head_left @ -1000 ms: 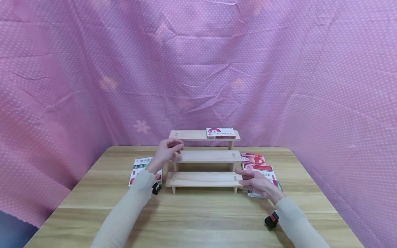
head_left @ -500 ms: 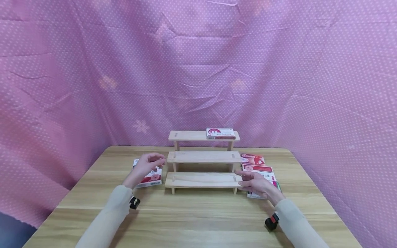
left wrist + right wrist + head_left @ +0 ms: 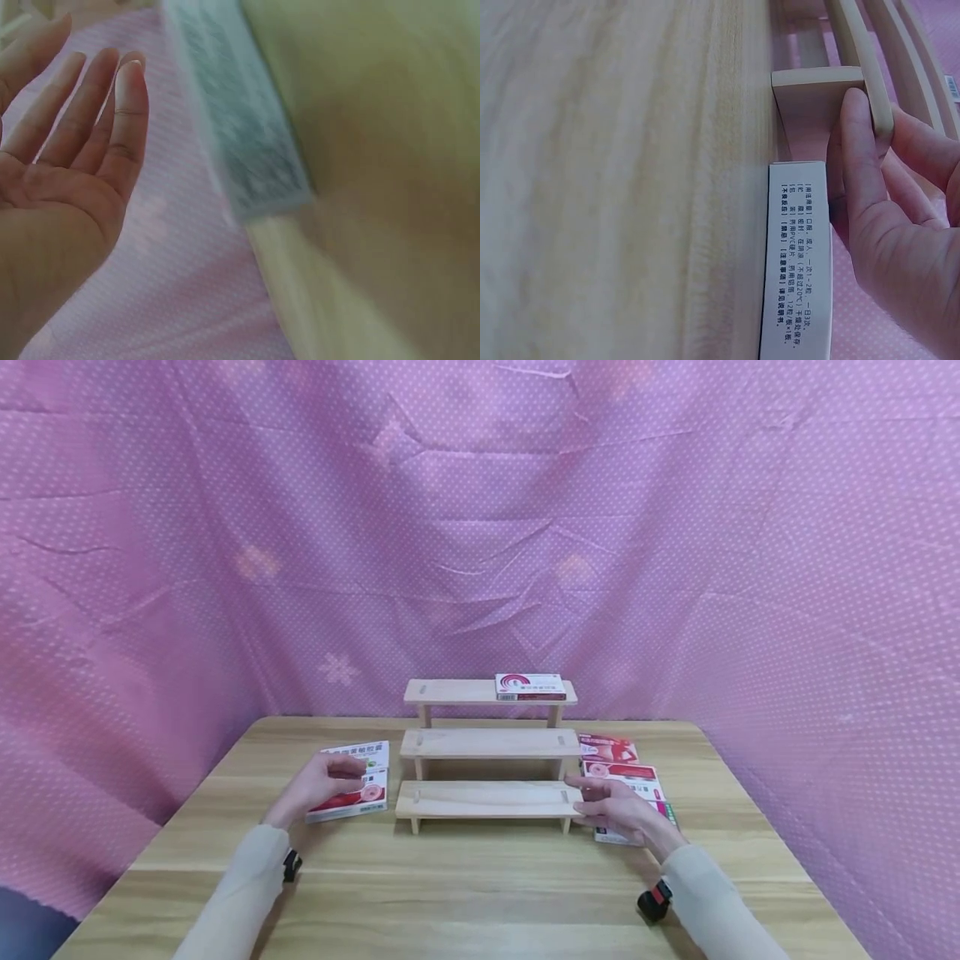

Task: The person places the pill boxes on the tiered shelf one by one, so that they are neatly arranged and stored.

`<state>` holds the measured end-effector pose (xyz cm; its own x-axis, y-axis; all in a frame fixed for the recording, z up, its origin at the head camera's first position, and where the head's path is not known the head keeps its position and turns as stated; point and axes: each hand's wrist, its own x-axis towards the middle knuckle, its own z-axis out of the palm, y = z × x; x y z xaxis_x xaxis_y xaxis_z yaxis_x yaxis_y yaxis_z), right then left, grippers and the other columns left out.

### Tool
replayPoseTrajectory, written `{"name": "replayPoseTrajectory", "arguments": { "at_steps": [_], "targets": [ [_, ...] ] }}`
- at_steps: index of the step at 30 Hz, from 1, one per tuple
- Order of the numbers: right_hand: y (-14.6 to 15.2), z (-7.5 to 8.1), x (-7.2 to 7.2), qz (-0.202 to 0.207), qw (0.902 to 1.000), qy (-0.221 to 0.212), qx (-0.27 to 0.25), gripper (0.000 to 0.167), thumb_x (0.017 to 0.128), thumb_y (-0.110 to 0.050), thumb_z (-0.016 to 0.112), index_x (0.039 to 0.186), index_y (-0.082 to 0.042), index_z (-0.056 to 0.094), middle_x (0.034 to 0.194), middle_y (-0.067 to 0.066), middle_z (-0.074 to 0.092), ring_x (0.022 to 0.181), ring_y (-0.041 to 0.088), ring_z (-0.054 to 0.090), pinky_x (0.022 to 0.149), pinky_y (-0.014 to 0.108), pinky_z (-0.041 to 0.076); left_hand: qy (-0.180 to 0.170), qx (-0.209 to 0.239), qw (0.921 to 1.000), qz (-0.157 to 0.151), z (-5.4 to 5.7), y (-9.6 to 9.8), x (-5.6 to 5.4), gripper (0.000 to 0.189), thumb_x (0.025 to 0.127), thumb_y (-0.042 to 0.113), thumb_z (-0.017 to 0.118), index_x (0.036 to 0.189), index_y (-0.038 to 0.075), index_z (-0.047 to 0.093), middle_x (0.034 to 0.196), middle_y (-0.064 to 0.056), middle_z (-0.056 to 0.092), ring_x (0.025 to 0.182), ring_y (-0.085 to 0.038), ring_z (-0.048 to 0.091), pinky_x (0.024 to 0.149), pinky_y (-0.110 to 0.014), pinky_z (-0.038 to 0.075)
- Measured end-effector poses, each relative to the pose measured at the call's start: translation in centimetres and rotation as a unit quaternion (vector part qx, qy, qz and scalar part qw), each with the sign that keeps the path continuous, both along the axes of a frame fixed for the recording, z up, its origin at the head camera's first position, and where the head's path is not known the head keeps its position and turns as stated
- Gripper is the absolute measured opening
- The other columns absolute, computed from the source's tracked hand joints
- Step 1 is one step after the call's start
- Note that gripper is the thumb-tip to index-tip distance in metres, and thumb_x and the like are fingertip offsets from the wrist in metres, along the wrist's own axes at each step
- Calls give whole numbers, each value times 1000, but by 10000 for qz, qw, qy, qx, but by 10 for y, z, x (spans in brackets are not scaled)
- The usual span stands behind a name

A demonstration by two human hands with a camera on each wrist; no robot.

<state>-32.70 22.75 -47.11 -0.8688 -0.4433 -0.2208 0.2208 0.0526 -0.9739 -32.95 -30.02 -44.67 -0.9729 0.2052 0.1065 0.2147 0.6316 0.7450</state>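
A pale wooden three-step display stand [image 3: 480, 797] stands mid-table. My right hand [image 3: 618, 810] grips the right end of its lowest step, the thumb below the board by the leg and fingers above in the right wrist view. Over the medicine boxes on the left hovers my left hand [image 3: 318, 785], its fingers relaxed and holding nothing. Beneath it lie a red-and-white medicine box [image 3: 360, 806] and, behind that, a white one with green [image 3: 377, 752], both partly covered by the hand. In the left wrist view, a blurred box [image 3: 244, 127] lies apart from the fingers.
One white-and-red medicine box [image 3: 530, 687] lies on the top step, at its right. Right of the stand are a red box [image 3: 611, 749], a red-and-white box [image 3: 637, 785] and another box [image 3: 611, 836] partly under my right hand. Pink dotted cloth [image 3: 480, 527] hangs behind the table.
My left hand has moved left and nearer to me, from beside the stand's upper steps to above the left boxes. The right hand keeps its grip on the lowest step.
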Motion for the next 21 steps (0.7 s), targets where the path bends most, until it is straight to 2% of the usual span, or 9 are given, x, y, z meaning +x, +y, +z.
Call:
{"name": "replayPoseTrajectory", "arguments": {
  "at_steps": [4, 6, 10, 14, 16, 18, 21],
  "targets": [
    [-1, 0, 1, -8, 10000, 1, 35, 60, 94, -2, 60, 150, -3, 37, 150, 25, 36, 113, 19, 60, 101, 41, 53, -192, -221, 9993, 238, -7, -11, 1, 41, 85, 19, 76, 121, 3, 67, 122, -16, 66, 118, -33, 58, 103, -52, 45],
    [-1, 0, 0, -71, 10000, -32, 46, 60, 94, -2, 61, 149, -3, 38, 150, 25, 36, 113, 20, 60, 100, 40, 53, -305, -277, 9986, 335, -8, -16, 1, 43, 84, 22, 77, 123, 5, 66, 126, -16, 64, 122, -34, 53, 103, -55, 43],
    [-1, -2, -1, -171, 9998, -80, 85, 60, 93, -1, 61, 148, -5, 40, 150, 24, 37, 112, 20, 60, 99, 40, 54, -535, -208, 9972, 484, -11, -28, 1, 50, 81, 26, 79, 125, 5, 65, 134, -20, 57, 125, -37, 49, 103, -54, 41],
    [-2, -1, -1, -179, 9998, -102, 82, 60, 93, -1, 62, 149, -5, 40, 151, 24, 36, 113, 21, 60, 99, 41, 54, -683, -179, 9959, 562, -14, -37, 1, 55, 78, 26, 82, 124, 3, 64, 140, -26, 49, 128, -40, 44, 107, -59, 36],
    [-3, 0, -1, -174, 9997, -122, 74, 60, 93, -1, 61, 149, -4, 39, 152, 24, 35, 114, 21, 60, 100, 41, 54, -668, -255, 9961, 520, -15, -39, 2, 56, 78, 25, 82, 125, 1, 63, 140, -29, 47, 128, -42, 42, 107, -61, 34],
    [-3, 0, -1, -187, 9997, -140, 75, 61, 93, -2, 61, 149, -4, 38, 152, 25, 35, 114, 21, 60, 100, 41, 54, -701, -281, 9957, 543, -16, -41, 2, 57, 77, 24, 83, 125, 1, 63, 142, -28, 45, 128, -41, 41, 107, -58, 34],
    [-2, 1, 0, -251, 9995, -177, 101, 61, 93, -1, 62, 149, -5, 39, 152, 25, 34, 114, 21, 60, 99, 41, 54, -737, -378, 9955, 452, -16, -43, 2, 59, 78, 24, 82, 128, 2, 61, 143, -28, 43, 123, -39, 44, 101, -49, 40]
  ]
}}
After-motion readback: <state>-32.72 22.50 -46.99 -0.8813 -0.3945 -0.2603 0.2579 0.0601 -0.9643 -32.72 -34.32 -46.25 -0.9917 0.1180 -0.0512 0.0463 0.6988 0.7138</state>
